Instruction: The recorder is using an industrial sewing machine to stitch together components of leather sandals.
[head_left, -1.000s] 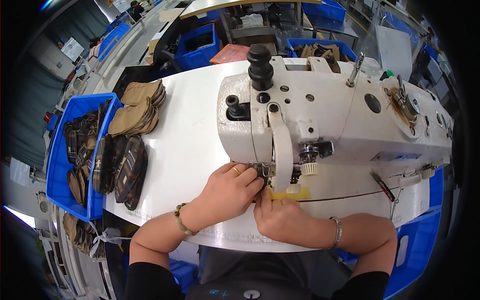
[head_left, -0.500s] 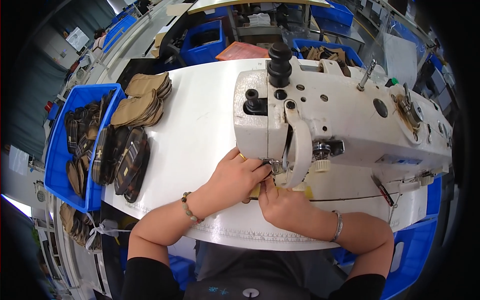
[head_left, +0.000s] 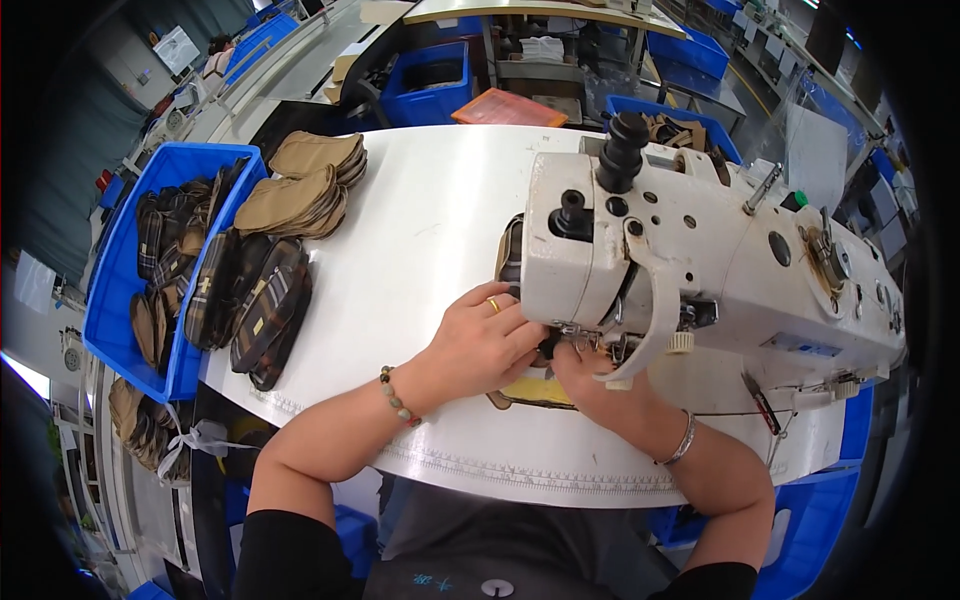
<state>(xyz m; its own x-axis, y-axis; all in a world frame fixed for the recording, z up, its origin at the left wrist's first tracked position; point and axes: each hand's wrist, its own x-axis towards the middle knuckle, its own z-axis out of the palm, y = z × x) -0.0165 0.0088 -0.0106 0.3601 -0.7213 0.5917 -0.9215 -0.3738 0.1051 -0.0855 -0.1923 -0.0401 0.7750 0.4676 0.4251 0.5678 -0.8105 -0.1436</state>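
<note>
A white sewing machine (head_left: 740, 265) stands on the right half of the table. Under its head lies a dark plaid fabric piece (head_left: 509, 252) with a tan edge; one end shows beyond my left fingers, and a yellowish part (head_left: 540, 392) shows on the near side. My left hand (head_left: 482, 345) grips the piece just left of the presser foot (head_left: 575, 335), fingers bent and close together. Close by on the right, my right hand (head_left: 603, 388) pinches the piece at the foot, its fingertips partly hidden by the machine. The needle point cannot be made out.
A blue bin (head_left: 130, 300) of plaid pieces stands at the left edge. Beside it are stacked tan pieces (head_left: 300, 190) and padded plaid pieces (head_left: 272, 315). Small thread snips (head_left: 762, 402) lie right of my right hand. An orange folder (head_left: 510, 108) is behind the table.
The view has shifted, so the machine appears farther right. My right hand has moved in under the machine head. More of the plaid piece now shows beyond and in front of my hands.
</note>
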